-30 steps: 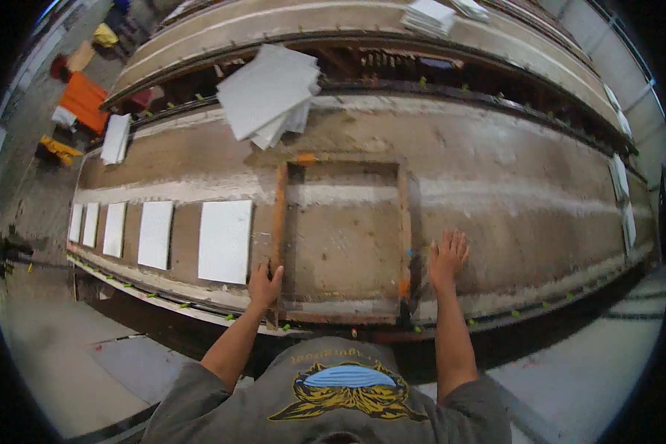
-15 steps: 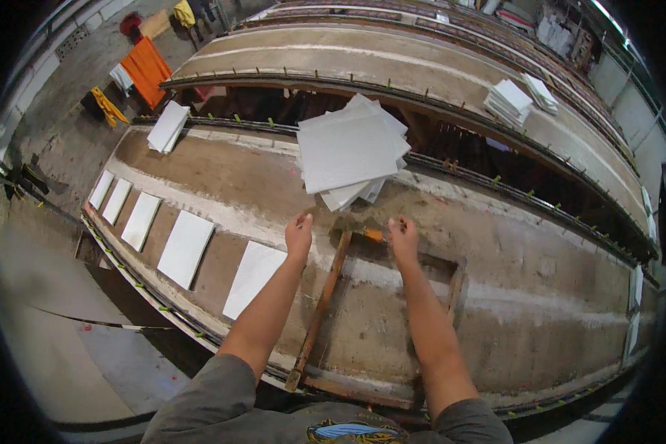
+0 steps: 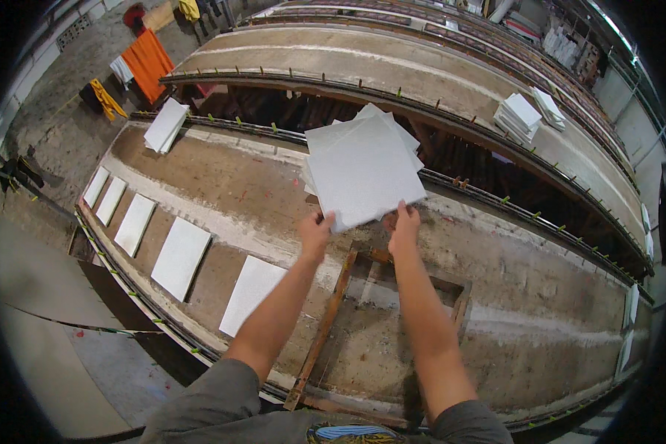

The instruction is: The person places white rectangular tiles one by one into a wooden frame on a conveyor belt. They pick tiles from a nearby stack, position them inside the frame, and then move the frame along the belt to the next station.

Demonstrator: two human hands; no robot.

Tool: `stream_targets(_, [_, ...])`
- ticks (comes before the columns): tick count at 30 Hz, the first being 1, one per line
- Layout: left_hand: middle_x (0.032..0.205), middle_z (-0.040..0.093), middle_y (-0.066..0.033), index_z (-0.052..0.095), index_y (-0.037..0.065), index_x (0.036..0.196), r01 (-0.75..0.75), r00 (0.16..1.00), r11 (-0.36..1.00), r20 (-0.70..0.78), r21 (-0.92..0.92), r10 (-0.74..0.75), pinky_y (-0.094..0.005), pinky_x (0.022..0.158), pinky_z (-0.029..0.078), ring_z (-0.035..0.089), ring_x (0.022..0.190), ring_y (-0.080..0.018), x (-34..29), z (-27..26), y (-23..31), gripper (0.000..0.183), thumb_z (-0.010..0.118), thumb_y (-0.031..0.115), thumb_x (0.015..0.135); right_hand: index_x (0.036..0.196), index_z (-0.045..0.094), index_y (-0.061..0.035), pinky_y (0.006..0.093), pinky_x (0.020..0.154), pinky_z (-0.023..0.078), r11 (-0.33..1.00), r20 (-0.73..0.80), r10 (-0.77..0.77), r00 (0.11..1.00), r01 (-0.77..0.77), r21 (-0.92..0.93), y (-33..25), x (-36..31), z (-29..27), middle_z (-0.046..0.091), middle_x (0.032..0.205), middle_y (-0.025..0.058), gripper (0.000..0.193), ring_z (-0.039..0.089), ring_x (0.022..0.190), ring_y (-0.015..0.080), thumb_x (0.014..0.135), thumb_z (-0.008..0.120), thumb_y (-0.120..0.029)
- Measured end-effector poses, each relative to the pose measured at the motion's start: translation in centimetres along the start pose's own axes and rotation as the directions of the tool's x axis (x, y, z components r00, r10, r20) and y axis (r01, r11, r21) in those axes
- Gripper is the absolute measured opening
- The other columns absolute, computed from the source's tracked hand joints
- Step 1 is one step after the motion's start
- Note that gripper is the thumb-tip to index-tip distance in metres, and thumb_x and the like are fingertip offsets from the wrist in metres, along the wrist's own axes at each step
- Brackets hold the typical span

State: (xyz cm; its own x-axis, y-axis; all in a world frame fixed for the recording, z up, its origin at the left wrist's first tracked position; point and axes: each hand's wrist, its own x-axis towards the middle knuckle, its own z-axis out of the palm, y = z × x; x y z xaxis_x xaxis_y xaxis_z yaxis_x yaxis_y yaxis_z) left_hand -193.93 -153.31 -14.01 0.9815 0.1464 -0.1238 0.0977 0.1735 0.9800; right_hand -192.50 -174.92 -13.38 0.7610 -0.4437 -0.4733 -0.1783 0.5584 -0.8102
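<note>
A white square panel [image 3: 366,174] lies at the top of a fanned stack of similar white panels [image 3: 405,140], whose corners stick out behind and to the side. My left hand [image 3: 316,235] is closed on its near left corner, thumb on the top face. My right hand [image 3: 404,228] pinches the near right corner, with the fingers partly hidden under the edge. The near edge looks slightly raised. Just below my hands, a wooden frame [image 3: 325,325] rests on the long stained table [image 3: 533,274], between my forearms and partly hidden by the right one.
Along the table's left front edge runs a row of several white panels [image 3: 181,257]. A small stack [image 3: 167,126] sits at its far left corner. Beyond a dark gap is another long table [image 3: 311,55] bearing white stacks [image 3: 518,118]. Metal rails with green clips [image 3: 274,127] line the edges.
Both hands have moved forward from in front of the stack and taken hold of the top panel's near corners. That panel has shifted toward me and slightly right.
</note>
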Motion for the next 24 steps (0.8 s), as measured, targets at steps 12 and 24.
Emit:
stream_targets(12, [0.109,0.069,-0.0089,0.048,0.004,0.141,0.245,0.956,0.943,0.218,-0.225,-0.197,-0.0302,0.080,0.055,0.067,0.092,-0.0171,-20.5,-2.2,-0.7,0.054,0.067,0.030,0.097,0.131,0.049,-0.0027,0.0372,0.099,0.044,0.945,-0.075,-0.294,0.953,0.278,-0.171,2.2,-13.4,-19.9,0.057,0.127,0.0087,0.030,0.056,0.111,0.0208,0.104,0.054,-0.015])
stream_targets(24, [0.131,0.056,-0.0189,0.067,0.013,0.128,-0.443,0.888,0.412,0.453,0.796,0.080,-0.0499,0.106,0.041,0.049,0.125,-0.0397,-28.9,-7.4,-5.4,0.044,0.072,0.035,0.090,0.134,0.047,-0.0007,0.0434,0.099,0.044,0.732,0.013,-0.321,0.947,0.257,-0.631,11.3,-21.3,-26.4,0.059,0.125,0.0209,0.040,0.058,0.114,0.0360,0.099,0.060,-0.016])
